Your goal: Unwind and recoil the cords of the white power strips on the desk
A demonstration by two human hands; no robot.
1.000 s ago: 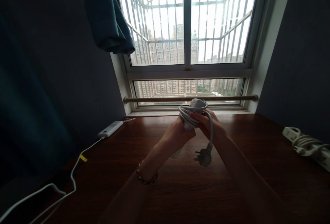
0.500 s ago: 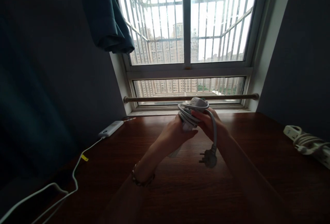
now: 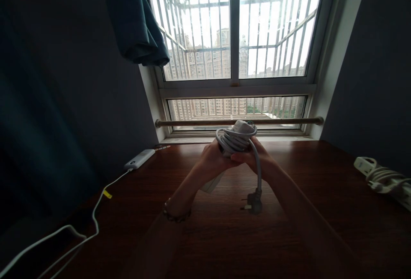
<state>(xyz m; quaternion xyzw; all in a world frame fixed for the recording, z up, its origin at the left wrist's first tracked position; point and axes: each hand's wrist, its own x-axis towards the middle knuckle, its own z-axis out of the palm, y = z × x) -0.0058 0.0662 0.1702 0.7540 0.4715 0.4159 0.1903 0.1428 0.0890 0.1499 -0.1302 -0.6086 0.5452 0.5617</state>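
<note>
Between my two hands is a white power strip with its cord wound around it in several loops. My left hand is closed around its left side and lower part; the strip's lower end sticks out beneath the wrist. On the other side, my right hand grips the strip and the wound loops, its thumb across the front near the left hand. A free length of cord hangs down past the right hand, and the grey plug dangles at its end with the prongs pointing left.
A second power strip wrapped in its cord lies at the right of the wooden surface. At the left sits a white block-shaped device on a white cable with a yellow tag. A rail crosses before the barred window.
The strip, hands and dangling plug have shifted slightly left. My right thumb has moved down off the cord loops to the strip's lower front.
</note>
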